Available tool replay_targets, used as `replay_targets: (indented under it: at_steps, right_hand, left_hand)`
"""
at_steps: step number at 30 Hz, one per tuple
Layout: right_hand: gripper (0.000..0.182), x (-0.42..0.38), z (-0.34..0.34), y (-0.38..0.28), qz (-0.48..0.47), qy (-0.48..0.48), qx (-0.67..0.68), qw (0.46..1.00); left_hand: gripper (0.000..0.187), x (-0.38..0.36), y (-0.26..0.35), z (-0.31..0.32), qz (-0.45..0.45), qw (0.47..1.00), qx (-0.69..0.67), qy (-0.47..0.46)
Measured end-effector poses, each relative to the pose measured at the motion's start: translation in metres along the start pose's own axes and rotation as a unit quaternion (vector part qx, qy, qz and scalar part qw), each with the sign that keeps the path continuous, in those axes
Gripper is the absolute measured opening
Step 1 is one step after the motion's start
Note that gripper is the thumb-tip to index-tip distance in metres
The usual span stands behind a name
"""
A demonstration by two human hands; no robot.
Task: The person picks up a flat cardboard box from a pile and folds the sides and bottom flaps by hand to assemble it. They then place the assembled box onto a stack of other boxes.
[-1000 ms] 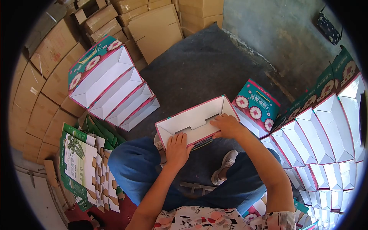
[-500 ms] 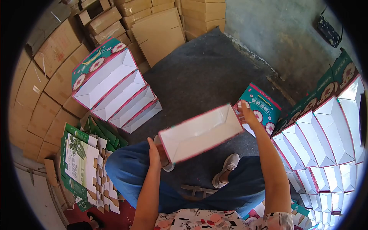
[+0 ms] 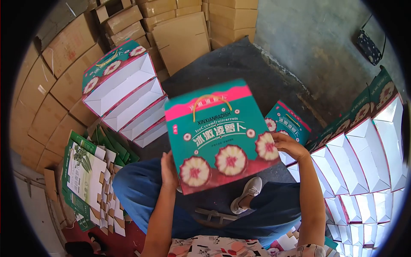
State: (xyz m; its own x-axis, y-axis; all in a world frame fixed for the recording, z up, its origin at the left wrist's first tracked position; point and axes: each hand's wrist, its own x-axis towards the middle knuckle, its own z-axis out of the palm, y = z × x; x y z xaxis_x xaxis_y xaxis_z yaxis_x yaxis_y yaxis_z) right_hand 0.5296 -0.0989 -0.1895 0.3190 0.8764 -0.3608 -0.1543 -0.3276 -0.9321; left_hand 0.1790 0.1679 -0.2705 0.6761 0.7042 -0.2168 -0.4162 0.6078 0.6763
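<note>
A teal and pink printed box [image 3: 220, 139] with a yellow cord handle is held above my lap, its printed face toward the camera. At its left side edge is my left hand [image 3: 168, 170], fingers partly behind the box. My right hand [image 3: 291, 145] grips the lower right edge. Just beyond that hand, another teal box [image 3: 287, 122] lies on the dark floor. Several boxes of the same print stand in a row [image 3: 130, 85] at the upper left, white inner sides showing.
Many white-sided boxes [image 3: 368, 158] are stacked at the right. Flattened green and white cartons [image 3: 87, 171] lie at the left. Brown cartons [image 3: 64, 47] line the back and left. A dark patterned bag [image 3: 369, 46] hangs on the wall. At the lower left is another person's foot [image 3: 96, 241].
The held box has turned from its white side to its printed face and now covers more of the floor. My right hand has shifted slightly down and right with it.
</note>
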Motion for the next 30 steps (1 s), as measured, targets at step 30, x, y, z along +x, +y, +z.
replay_targets:
  at_steps: [30]
  right_hand:
    - [0.079,0.04,0.03,0.032,0.029,0.108,-0.179,0.977]
  left_hand:
    - [0.078,-0.032,-0.063,-0.037,-0.058,0.954,0.213,0.201]
